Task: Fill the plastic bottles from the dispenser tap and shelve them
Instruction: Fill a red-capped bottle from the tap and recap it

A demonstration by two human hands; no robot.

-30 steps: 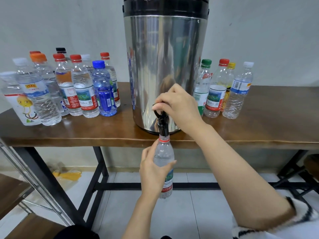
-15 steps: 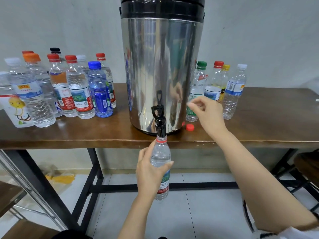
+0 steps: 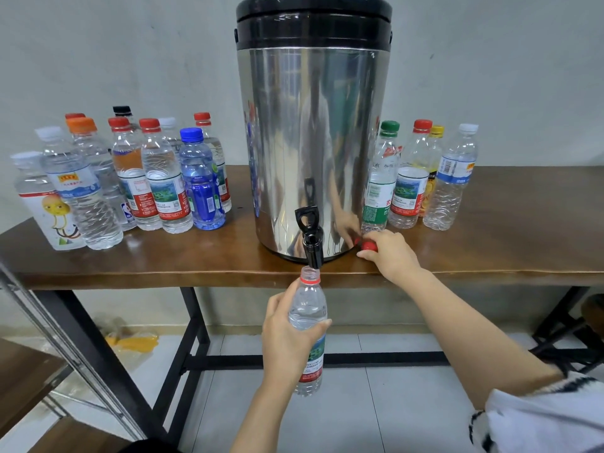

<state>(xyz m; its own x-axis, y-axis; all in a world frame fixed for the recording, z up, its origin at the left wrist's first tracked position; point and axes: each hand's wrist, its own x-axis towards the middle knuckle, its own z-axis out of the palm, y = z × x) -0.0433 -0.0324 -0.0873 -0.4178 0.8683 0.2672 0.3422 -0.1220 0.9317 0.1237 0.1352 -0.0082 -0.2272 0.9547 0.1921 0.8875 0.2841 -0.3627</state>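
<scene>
Dispenser: tall steel drum (image 3: 313, 142) with a black lid, standing on the wooden table (image 3: 506, 250) near its front edge.
Tap: black tap (image 3: 310, 240) low on the drum's front, lever upright, spout pointing down past the table edge; no stream of water is visible.
Held bottle: clear plastic bottle (image 3: 309, 308) with a red neck ring and a red-and-green label, uncapped, upright, its mouth just under the spout. Clear water shows inside; the exact level is hard to read.
Left hand: left hand (image 3: 287, 338) wraps the bottle's middle from the left, thumb across the front, fingers curled round the back, forearm rising from below.
Right hand: right hand (image 3: 389, 256) rests on the table just right of the drum's base, palm down, fingertips pinching a red cap (image 3: 369, 246); the forearm stretches back to a white, dark-striped sleeve (image 3: 539, 423).
Left group: about 10 capped bottles on the table left of the drum, among them a blue bottle (image 3: 201, 184); most look filled with clear liquid.
Right group: 4 capped bottles right of the drum, green-capped (image 3: 380, 178), red-capped (image 3: 410, 181), yellow-capped (image 3: 433, 165) and white-capped (image 3: 452, 178); their contents cannot be told.
</scene>
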